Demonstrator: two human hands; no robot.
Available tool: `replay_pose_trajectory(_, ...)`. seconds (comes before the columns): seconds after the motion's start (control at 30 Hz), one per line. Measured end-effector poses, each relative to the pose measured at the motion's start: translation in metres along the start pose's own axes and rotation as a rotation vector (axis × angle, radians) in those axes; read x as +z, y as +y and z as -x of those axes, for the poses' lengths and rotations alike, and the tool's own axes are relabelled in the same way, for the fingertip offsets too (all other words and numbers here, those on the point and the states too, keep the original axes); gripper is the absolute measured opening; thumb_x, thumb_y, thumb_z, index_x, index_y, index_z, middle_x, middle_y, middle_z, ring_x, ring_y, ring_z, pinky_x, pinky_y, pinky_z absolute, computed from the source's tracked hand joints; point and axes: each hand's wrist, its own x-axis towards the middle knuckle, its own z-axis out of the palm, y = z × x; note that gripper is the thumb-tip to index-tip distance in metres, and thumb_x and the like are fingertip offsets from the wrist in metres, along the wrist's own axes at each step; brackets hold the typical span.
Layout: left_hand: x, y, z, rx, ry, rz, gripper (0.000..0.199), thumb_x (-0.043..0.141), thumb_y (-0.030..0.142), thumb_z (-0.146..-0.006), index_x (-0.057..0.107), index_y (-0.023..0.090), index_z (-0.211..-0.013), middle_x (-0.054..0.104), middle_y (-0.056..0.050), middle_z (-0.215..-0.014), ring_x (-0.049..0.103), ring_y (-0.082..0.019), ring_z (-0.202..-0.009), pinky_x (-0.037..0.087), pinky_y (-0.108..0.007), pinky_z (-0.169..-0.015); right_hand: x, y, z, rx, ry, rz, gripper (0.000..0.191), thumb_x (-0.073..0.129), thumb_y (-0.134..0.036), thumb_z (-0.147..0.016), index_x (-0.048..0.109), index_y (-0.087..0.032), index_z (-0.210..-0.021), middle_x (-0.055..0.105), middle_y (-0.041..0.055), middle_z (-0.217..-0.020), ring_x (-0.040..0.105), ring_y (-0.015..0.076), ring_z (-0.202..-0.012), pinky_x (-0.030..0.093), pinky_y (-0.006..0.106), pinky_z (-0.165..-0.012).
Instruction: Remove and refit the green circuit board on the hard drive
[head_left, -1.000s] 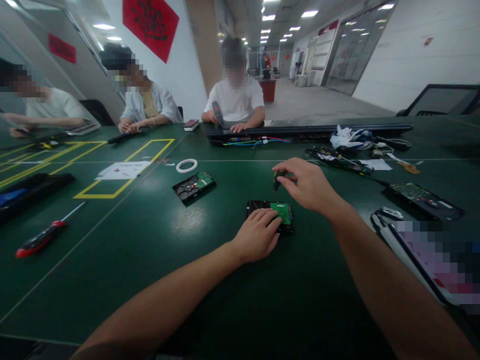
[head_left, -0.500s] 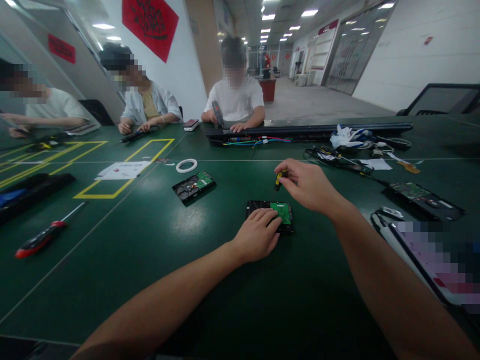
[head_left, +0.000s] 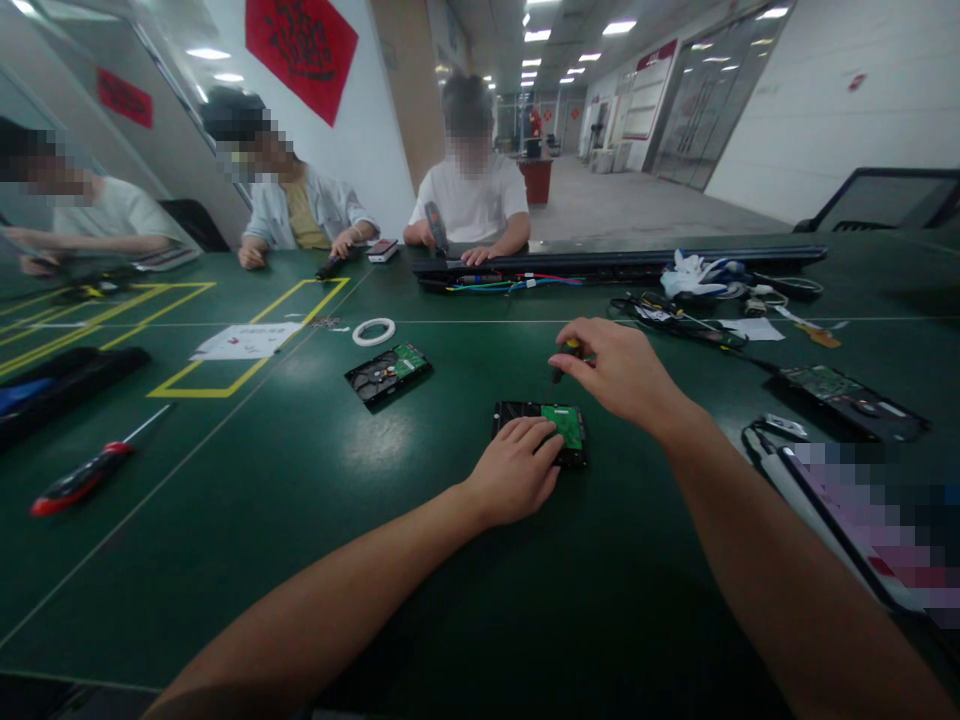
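Note:
On the green tabletop in front of me lies a hard drive with its green circuit board facing up. My left hand rests over it, fingers bent across its top and thumb along the near side, holding it against the table. Just above the drive's far edge, my right hand pinches a small black-and-yellow screwdriver by its short handle. The handle points roughly downward. The screwdriver's tip is too dark to make out, so I cannot tell whether it touches a screw.
Another hard drive lies beyond to the left, near a white ring. A red-and-black screwdriver is at far left. On the right are a third hard drive, cables and white gloves. Several people sit across the table.
The screwdriver has turned in my right fingers, showing less yellow. My left hand and the drive are still. A person across has shifted a dark tool to the right.

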Motion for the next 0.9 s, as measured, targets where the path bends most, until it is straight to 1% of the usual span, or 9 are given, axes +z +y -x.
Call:
replay_pose_trajectory(0.1, -0.0009, 0.0006, -0.0003, 0.002, 0.005, 0.001, 0.042, 0.057, 0.031, -0.102, 0.056, 0.019, -0.143, 0.06, -0.017, -0.149, 0.055, -0.034, -0.142, 0.045, -0.057, -0.12, -0.0004, 0.0001, 0.0003, -0.006, -0.007, 0.007, 0.01, 0.072, -0.03, -0.096, 0.067, -0.024, -0.101, 0.073, 0.0055, -0.097, 0.066, 0.0239, -0.085, 0.048, 0.038, -0.082)
replay_pose_trajectory(0.23, -0.0008, 0.0008, -0.0007, 0.002, 0.0, -0.007, 0.041, 0.057, 0.031, -0.103, 0.057, 0.019, -0.142, 0.06, -0.016, -0.149, 0.055, -0.034, -0.142, 0.044, -0.055, -0.121, 0.0005, -0.0015, 0.0008, 0.032, 0.011, 0.062, 0.015, 0.074, -0.034, -0.095, 0.065, -0.023, -0.097, 0.072, 0.0064, -0.093, 0.064, 0.0239, -0.081, 0.048, 0.038, -0.079)
replay_pose_trajectory(0.43, -0.0003, 0.0003, -0.0004, -0.003, -0.001, -0.01, 0.041, 0.057, 0.031, -0.103, 0.057, 0.017, -0.142, 0.06, -0.017, -0.148, 0.055, -0.034, -0.142, 0.044, -0.055, -0.122, 0.0058, -0.0012, 0.0003, 0.028, 0.051, 0.118, 0.016, 0.075, -0.033, -0.095, 0.064, -0.021, -0.096, 0.07, 0.0093, -0.096, 0.064, 0.0264, -0.088, 0.048, 0.039, -0.081)
replay_pose_trajectory(0.6, -0.0006, 0.0004, -0.0001, 0.0, -0.006, -0.014, 0.041, 0.057, 0.031, -0.103, 0.057, 0.018, -0.142, 0.06, -0.016, -0.148, 0.055, -0.033, -0.142, 0.044, -0.054, -0.122, 0.0051, -0.002, 0.0006, 0.035, 0.042, 0.109, 0.019, 0.076, -0.03, -0.094, 0.065, -0.02, -0.106, 0.069, 0.0098, -0.099, 0.064, 0.0267, -0.088, 0.049, 0.039, -0.083)
replay_pose_trajectory(0.67, -0.0009, 0.0005, -0.0003, 0.002, -0.005, -0.014, 0.041, 0.057, 0.031, -0.103, 0.057, 0.016, -0.141, 0.06, -0.016, -0.148, 0.055, -0.034, -0.141, 0.044, -0.053, -0.122, 0.0039, -0.0027, 0.0007, 0.025, 0.032, 0.106, 0.016, 0.075, -0.028, -0.095, 0.066, -0.02, -0.106, 0.069, 0.0097, -0.1, 0.064, 0.0265, -0.088, 0.048, 0.039, -0.083)
replay_pose_trajectory(0.8, 0.0, 0.0002, -0.0008, 0.006, 0.002, -0.021, 0.041, 0.056, 0.031, -0.104, 0.057, 0.016, -0.142, 0.06, -0.017, -0.148, 0.054, -0.033, -0.141, 0.044, -0.053, -0.122, 0.0026, -0.004, 0.0003, -0.013, -0.006, 0.094, 0.006, 0.071, -0.023, -0.097, 0.066, -0.021, -0.099, 0.068, 0.0086, -0.1, 0.063, 0.0247, -0.088, 0.048, 0.038, -0.084)
replay_pose_trajectory(0.9, 0.0011, -0.0002, -0.001, 0.01, 0.002, -0.031, 0.041, 0.057, 0.032, -0.103, 0.058, 0.015, -0.141, 0.06, -0.017, -0.147, 0.054, -0.034, -0.14, 0.043, -0.052, -0.122, 0.0032, -0.0044, -0.0002, -0.023, -0.025, 0.098, 0.004, 0.068, -0.02, -0.097, 0.066, -0.021, -0.1, 0.07, 0.0089, -0.103, 0.065, 0.0256, -0.093, 0.049, 0.038, -0.087)
